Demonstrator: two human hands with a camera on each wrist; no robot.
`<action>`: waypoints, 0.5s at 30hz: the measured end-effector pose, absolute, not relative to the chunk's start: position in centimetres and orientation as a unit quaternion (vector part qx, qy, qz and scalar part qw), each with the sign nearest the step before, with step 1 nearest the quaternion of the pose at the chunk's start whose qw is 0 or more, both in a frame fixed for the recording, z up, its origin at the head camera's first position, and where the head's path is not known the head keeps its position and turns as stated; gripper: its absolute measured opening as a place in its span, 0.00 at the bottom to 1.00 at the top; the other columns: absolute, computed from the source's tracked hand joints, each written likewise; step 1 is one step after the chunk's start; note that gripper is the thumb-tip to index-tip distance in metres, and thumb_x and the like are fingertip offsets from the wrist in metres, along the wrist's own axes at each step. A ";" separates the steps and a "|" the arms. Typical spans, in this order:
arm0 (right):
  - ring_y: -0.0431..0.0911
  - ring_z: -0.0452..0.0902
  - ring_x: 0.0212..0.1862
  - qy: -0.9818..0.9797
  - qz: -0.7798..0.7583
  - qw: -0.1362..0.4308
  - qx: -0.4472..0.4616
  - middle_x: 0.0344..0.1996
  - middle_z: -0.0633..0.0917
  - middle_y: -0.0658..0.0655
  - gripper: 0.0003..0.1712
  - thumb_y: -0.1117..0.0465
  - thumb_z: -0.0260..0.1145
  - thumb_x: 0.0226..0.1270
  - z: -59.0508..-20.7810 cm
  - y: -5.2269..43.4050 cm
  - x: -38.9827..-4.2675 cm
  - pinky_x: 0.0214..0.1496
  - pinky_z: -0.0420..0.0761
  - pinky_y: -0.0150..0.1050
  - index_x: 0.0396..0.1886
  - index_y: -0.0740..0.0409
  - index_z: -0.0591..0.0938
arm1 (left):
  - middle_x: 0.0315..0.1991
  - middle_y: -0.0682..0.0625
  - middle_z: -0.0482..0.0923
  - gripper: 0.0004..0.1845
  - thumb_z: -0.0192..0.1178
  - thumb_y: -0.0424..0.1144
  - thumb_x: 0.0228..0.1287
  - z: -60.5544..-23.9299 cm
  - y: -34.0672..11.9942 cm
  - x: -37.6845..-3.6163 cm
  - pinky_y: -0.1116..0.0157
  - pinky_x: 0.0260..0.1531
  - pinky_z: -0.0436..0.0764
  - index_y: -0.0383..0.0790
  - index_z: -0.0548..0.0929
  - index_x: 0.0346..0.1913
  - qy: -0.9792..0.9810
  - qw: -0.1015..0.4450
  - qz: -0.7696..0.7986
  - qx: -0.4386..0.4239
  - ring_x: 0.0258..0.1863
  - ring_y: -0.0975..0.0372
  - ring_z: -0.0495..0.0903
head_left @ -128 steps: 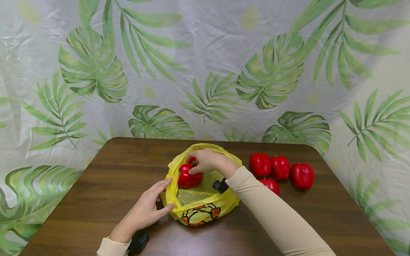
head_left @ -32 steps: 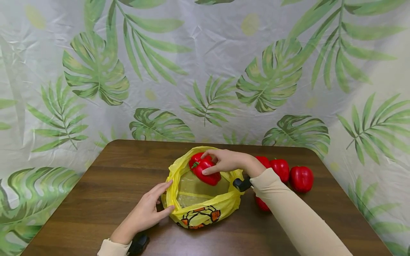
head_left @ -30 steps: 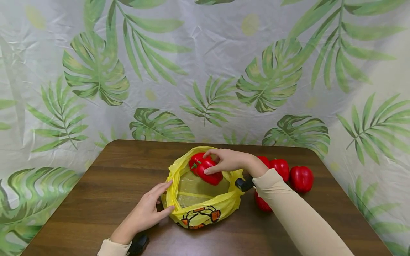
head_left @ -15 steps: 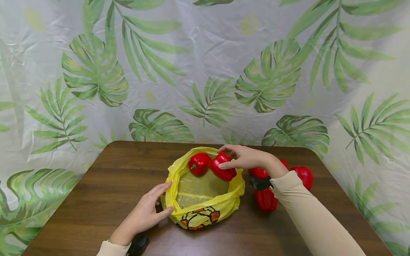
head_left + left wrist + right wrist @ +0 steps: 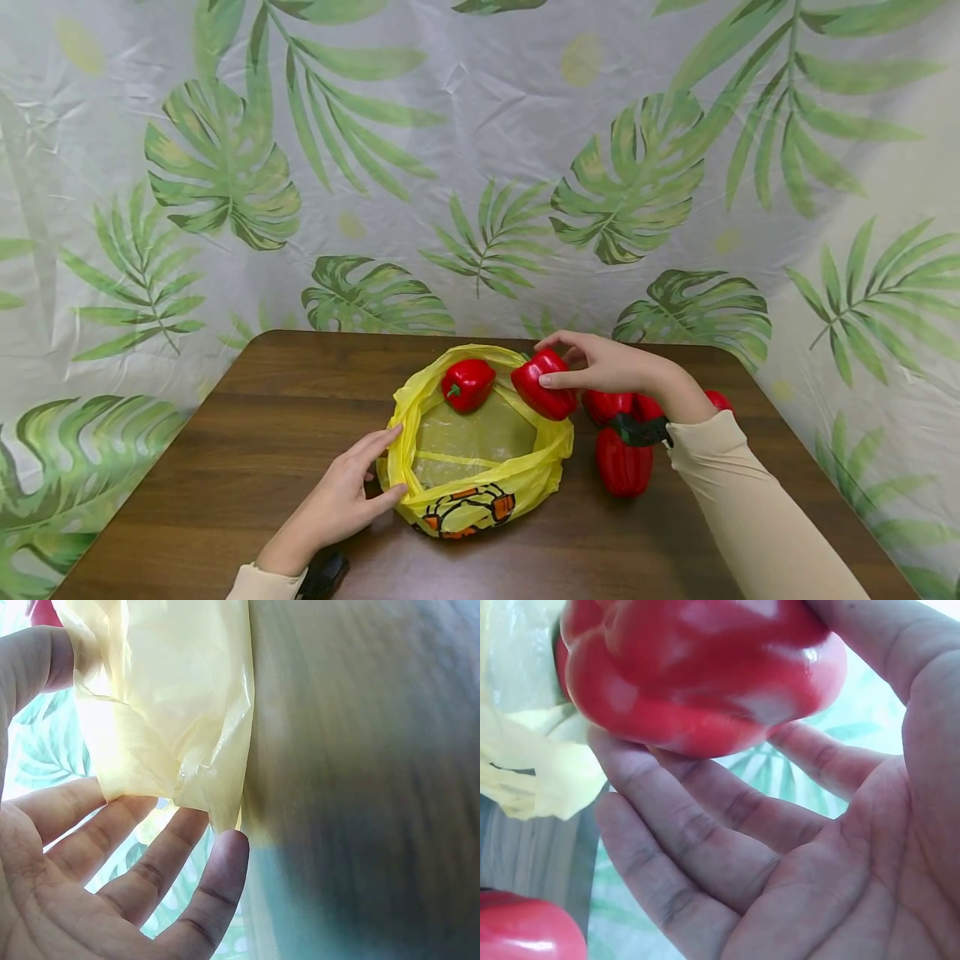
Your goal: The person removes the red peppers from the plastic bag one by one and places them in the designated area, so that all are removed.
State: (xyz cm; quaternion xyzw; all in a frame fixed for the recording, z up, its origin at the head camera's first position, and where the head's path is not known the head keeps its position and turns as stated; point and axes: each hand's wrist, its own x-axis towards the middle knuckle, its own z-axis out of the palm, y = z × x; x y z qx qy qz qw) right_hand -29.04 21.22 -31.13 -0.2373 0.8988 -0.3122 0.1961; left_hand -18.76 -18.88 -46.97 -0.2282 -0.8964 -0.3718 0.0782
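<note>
The held pepper [image 5: 544,384] sat between the thumb and fingers of the right hand [image 5: 611,367], over the right rim of the yellow bag [image 5: 480,492], its lower end just above or against the plastic. The right wrist view showed what the head view could not: the pepper [image 5: 697,671] lay on the fingertips [image 5: 667,817] with the thumb over its top, the palm open beneath and not touching it, and a fold of the bag [image 5: 532,772] hung just beside it.

A second pepper [image 5: 467,384] lay inside the bag against the far wall, apart from the held one.

The left hand [image 5: 341,500] rested on the table [image 5: 225,467] at the bag's near-left rim, thumb and forefinger about the edge. The left wrist view showed the fingers [image 5: 150,870] nearly straight and spread, tips touching the bag's plastic [image 5: 172,705], with the thumb [image 5: 30,664] against it higher up; whether the rim was really pinched could not be told.

Outside the bag, right of it, more peppers [image 5: 624,462] lay close together on the table, partly hidden by the right wrist; the head view alone showed them as a group, while the right wrist view caught only one pepper's edge [image 5: 525,930]. A leaf-printed sheet [image 5: 480,167] hung behind.
</note>
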 end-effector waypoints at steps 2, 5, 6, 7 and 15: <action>0.61 0.78 0.71 0.899 -0.314 0.194 -0.234 0.63 0.83 0.60 0.35 0.41 0.69 0.76 -31.1 21.7 -28.8 0.66 0.82 0.56 0.76 0.48 0.73 | 0.72 0.43 0.78 0.41 0.75 0.47 0.67 -47.0 -18.9 -18.8 0.67 0.43 0.84 0.41 0.72 0.80 -0.896 0.078 -0.372 -0.228 0.63 0.50 0.82; 0.64 0.75 0.73 0.899 -0.316 0.195 -0.232 0.65 0.82 0.61 0.35 0.42 0.69 0.77 -31.2 22.4 -28.4 0.65 0.83 0.55 0.76 0.48 0.73 | 0.72 0.43 0.78 0.41 0.75 0.47 0.67 -47.0 -18.9 -18.8 0.67 0.43 0.84 0.41 0.72 0.80 -0.896 0.079 -0.372 -0.228 0.63 0.50 0.82; 0.64 0.74 0.73 0.900 -0.316 0.195 -0.228 0.65 0.81 0.61 0.35 0.42 0.69 0.76 -31.2 22.6 -28.2 0.64 0.83 0.54 0.76 0.48 0.73 | 0.72 0.43 0.78 0.41 0.75 0.47 0.67 -46.9 -18.9 -18.8 0.67 0.43 0.84 0.41 0.72 0.80 -0.896 0.079 -0.372 -0.229 0.63 0.50 0.82; 0.64 0.75 0.73 0.901 -0.316 0.195 -0.224 0.66 0.80 0.61 0.35 0.42 0.69 0.76 -31.2 22.9 -28.1 0.63 0.84 0.54 0.76 0.49 0.73 | 0.72 0.43 0.78 0.41 0.75 0.47 0.67 -47.0 -18.9 -18.8 0.67 0.43 0.84 0.41 0.72 0.80 -0.896 0.080 -0.372 -0.229 0.63 0.50 0.82; 0.56 0.82 0.62 0.885 -0.364 0.211 -0.197 0.68 0.78 0.66 0.36 0.47 0.70 0.77 -31.4 25.6 -27.0 0.54 0.89 0.49 0.77 0.53 0.71 | 0.73 0.44 0.78 0.41 0.75 0.47 0.67 -46.9 -18.7 -18.7 0.66 0.43 0.85 0.42 0.72 0.80 -0.897 0.080 -0.371 -0.224 0.63 0.51 0.81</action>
